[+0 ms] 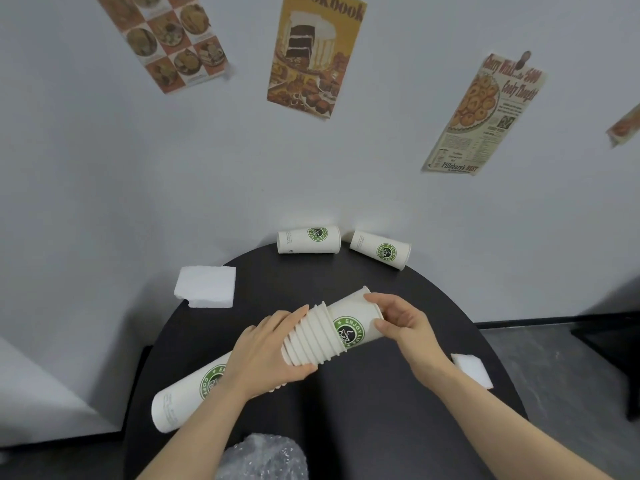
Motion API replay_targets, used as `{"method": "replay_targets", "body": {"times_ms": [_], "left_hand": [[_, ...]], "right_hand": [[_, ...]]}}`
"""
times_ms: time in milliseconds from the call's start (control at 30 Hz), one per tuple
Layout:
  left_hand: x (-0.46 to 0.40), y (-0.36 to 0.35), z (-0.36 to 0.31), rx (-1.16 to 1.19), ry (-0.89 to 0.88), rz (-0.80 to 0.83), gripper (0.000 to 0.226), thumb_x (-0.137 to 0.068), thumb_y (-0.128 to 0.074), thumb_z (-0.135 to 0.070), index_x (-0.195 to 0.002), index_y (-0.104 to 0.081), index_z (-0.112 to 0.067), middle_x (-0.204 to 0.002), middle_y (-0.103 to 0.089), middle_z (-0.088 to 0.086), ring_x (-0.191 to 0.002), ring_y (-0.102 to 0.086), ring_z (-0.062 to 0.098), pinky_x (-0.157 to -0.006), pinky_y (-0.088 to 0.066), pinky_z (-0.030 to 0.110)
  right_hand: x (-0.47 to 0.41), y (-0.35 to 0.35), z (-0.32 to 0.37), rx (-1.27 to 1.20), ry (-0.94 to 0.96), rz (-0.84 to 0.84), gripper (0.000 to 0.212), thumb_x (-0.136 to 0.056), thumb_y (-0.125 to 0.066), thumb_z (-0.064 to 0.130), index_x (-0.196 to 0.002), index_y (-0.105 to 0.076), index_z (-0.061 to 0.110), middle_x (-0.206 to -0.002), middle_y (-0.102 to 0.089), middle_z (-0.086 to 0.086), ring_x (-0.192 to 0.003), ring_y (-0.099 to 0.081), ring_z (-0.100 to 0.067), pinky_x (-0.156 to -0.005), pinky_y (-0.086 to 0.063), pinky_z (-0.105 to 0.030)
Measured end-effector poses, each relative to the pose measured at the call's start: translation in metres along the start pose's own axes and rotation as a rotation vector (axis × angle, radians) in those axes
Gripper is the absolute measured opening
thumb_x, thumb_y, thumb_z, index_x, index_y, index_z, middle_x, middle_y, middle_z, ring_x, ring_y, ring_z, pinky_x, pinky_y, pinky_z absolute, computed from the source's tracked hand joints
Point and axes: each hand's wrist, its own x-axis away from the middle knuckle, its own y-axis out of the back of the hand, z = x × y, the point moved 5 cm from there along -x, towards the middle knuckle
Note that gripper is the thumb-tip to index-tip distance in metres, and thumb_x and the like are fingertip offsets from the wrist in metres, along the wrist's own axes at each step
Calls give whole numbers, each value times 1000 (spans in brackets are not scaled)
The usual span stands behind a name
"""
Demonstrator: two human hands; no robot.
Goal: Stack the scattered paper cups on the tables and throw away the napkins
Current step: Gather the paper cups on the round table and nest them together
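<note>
A long stack of white paper cups with green logos lies slanted across the round black table. My left hand grips the stack around its ribbed middle rims. My right hand holds the open mouth of the top cup, fingers curled over its rim. Two single cups lie on their sides at the table's far edge by the wall: one at the centre, another to its right. A white napkin hangs over the table's left edge. Another napkin lies by my right forearm.
A crumpled clear plastic bag sits at the near edge of the table between my arms. The grey wall right behind the table carries several food posters. Dark furniture stands at the right on the grey floor.
</note>
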Motion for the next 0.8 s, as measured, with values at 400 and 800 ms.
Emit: {"method": "replay_targets", "body": {"times_ms": [400,800], "left_hand": [[4,13,3,52,-9,-51,93,-65,-59,-72,-146,-30,-37,-132,-46,-19,-114,-50,3,-85,-46,28],[-1,16,7,17,1,-61,94,-65,-59,-73,-146,-29,-35,-128,-50,-15,-107,-55,8,-78,-48,29]], "right_hand": [[2,-56,-1,17,26,116,35,-88,-52,-13,-110,-65,11,-102,-69,-1,-92,-62,-11,-76,-51,-25],[-3,-66,-5,-1,0,101,35,-89,-50,-14,-108,-66,12,-93,-70,2,-86,-63,-5,-71,-50,-19]]}}
